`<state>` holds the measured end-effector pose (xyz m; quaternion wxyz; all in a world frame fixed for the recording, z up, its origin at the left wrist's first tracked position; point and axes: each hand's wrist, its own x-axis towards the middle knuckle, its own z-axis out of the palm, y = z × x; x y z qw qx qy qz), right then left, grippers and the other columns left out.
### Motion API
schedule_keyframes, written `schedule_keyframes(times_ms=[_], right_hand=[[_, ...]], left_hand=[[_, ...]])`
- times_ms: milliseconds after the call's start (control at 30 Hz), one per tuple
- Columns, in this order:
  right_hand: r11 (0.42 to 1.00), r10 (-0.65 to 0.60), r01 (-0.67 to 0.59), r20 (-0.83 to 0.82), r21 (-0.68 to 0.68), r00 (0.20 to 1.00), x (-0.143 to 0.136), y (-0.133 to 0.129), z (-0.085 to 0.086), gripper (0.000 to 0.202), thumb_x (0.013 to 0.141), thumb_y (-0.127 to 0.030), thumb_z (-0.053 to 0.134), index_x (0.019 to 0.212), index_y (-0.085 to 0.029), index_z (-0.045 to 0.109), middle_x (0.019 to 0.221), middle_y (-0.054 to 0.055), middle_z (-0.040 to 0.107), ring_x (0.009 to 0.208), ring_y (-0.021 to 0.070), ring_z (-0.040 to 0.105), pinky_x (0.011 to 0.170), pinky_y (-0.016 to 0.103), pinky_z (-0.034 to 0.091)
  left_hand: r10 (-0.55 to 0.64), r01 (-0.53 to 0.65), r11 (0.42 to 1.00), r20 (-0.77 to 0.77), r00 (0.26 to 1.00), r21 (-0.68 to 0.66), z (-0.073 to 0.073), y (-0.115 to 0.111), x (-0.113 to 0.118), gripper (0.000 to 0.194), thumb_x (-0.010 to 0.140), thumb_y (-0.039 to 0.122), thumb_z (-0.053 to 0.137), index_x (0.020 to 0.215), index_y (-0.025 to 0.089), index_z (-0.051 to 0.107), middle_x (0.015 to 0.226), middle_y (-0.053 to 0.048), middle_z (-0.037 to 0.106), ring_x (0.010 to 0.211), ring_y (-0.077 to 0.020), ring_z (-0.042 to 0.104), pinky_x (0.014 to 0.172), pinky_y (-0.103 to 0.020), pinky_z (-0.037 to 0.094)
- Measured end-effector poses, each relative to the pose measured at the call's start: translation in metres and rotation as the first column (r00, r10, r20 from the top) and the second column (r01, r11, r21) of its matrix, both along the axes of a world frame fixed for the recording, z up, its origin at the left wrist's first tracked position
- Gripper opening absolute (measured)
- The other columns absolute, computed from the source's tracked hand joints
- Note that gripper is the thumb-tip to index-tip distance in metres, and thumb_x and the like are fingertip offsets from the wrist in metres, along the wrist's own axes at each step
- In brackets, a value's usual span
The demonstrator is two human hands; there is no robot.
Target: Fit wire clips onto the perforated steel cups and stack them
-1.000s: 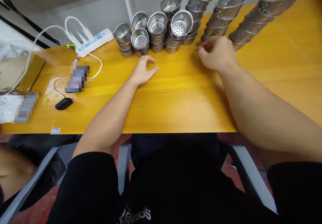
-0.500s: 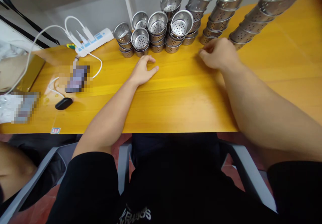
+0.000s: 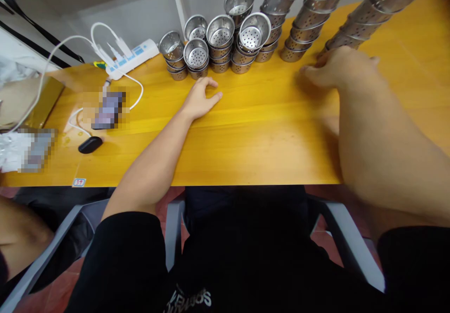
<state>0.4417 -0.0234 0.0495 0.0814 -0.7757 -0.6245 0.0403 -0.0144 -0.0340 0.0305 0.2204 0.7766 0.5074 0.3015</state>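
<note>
Several stacks of perforated metal cups stand along the back of the yellow table [image 3: 246,148]. My left hand [image 3: 203,98] rests on the tabletop in front of the short stacks [image 3: 196,55], thumb and fingers apart, holding nothing. At the foot of the rightmost tall stack [image 3: 369,19] is my right hand [image 3: 339,69], thumb pointing left. It overlaps the lowest cups, and its fingertips are partly hidden and blurred, so contact cannot be made out. Another tall stack [image 3: 305,26] leans just left of it.
A white power strip [image 3: 131,59] with cables lies at the back left, near a blurred phone [image 3: 109,110] and a black oval object [image 3: 90,145]. At the far left are a box [image 3: 45,99] and a person's leg [image 3: 21,242].
My right hand has moved right, from beside the second tall stack to the base of the rightmost one. That stack sits slightly further right at the top. My left hand has stayed still.
</note>
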Motion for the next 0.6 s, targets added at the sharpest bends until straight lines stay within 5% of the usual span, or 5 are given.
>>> schedule_keyframes(times_ms=[67, 233, 367, 500, 600], right_hand=[[0.990, -0.114, 0.112, -0.014, -0.089, 0.993, -0.020, -0.007, 0.013, 0.082, 0.122, -0.080, 0.073, 0.169, -0.016, 0.090, 0.180, 0.036, 0.076, 0.173, 0.0595, 0.064, 0.149, 0.092, 0.026], [0.987, -0.119, 0.113, -0.057, -0.110, 0.991, -0.043, -0.019, 0.027, 0.076, 0.123, -0.071, 0.080, 0.173, -0.014, 0.087, 0.192, 0.035, 0.066, 0.189, 0.0554, 0.050, 0.156, 0.085, 0.015], [0.992, -0.098, 0.094, -0.043, -0.085, 0.994, -0.048, -0.024, 0.032, 0.068, 0.125, -0.064, 0.079, 0.169, -0.013, 0.089, 0.188, 0.033, 0.071, 0.184, 0.0568, 0.059, 0.154, 0.078, 0.038], [0.982, 0.182, -0.173, -0.147, 0.074, 0.972, -0.062, -0.029, 0.030, 0.059, 0.125, -0.046, 0.070, 0.169, -0.011, 0.087, 0.171, 0.030, 0.083, 0.164, 0.0462, 0.077, 0.142, 0.054, 0.058], [0.875, 0.473, -0.433, -0.195, 0.215, 0.859, -0.083, -0.030, 0.018, 0.067, 0.120, -0.056, 0.069, 0.166, -0.009, 0.085, 0.169, 0.032, 0.081, 0.163, 0.0501, 0.073, 0.149, 0.060, 0.053]], left_hand=[[0.003, -0.003, 1.000, 0.000, 1.000, -0.007, 0.000, 0.000, 0.000, 0.033, 0.107, 0.018, 0.089, 0.138, 0.025, 0.081, 0.175, -0.017, 0.083, 0.174, -0.0352, 0.077, 0.161, -0.054, 0.052], [0.012, -0.012, 1.000, -0.014, 1.000, -0.009, -0.001, 0.001, 0.001, 0.035, 0.107, 0.018, 0.090, 0.141, 0.024, 0.081, 0.179, -0.019, 0.080, 0.178, -0.0362, 0.074, 0.164, -0.056, 0.048], [0.051, -0.051, 0.999, -0.012, 0.999, -0.009, -0.003, 0.005, -0.001, 0.040, 0.104, 0.016, 0.092, 0.141, 0.026, 0.080, 0.191, -0.018, 0.072, 0.191, -0.0359, 0.062, 0.170, -0.055, 0.038], [0.058, -0.058, 0.998, 0.003, 0.998, 0.001, -0.006, 0.011, -0.006, 0.042, 0.103, 0.021, 0.095, 0.141, 0.029, 0.080, 0.195, -0.015, 0.069, 0.193, -0.0353, 0.059, 0.172, -0.056, 0.035], [0.058, -0.058, 0.998, 0.030, 0.998, 0.001, -0.011, 0.016, -0.009, 0.045, 0.100, 0.025, 0.099, 0.140, 0.031, 0.081, 0.195, -0.014, 0.070, 0.193, -0.0379, 0.058, 0.173, -0.061, 0.033]])
